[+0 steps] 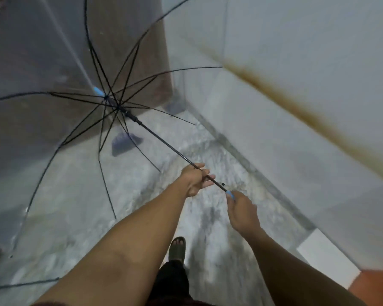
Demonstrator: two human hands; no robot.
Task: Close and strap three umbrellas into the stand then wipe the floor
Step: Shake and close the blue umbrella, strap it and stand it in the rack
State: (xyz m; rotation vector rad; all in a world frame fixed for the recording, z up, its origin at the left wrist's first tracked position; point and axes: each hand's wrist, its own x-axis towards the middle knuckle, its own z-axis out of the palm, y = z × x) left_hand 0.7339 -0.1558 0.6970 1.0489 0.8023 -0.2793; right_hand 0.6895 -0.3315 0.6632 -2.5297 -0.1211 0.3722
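One open umbrella (159,139): the left hand (195,180) holds its shaft, fingers loosely curled. The right hand (243,213), just behind, grips the blue handle (230,193); the canopy spreads up-left.

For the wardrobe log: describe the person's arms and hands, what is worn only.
Left hand and right hand are bare: no gloves, rings or watch visible. Left forearm and right forearm are uncovered along their visible length. Blur hides fine detail.
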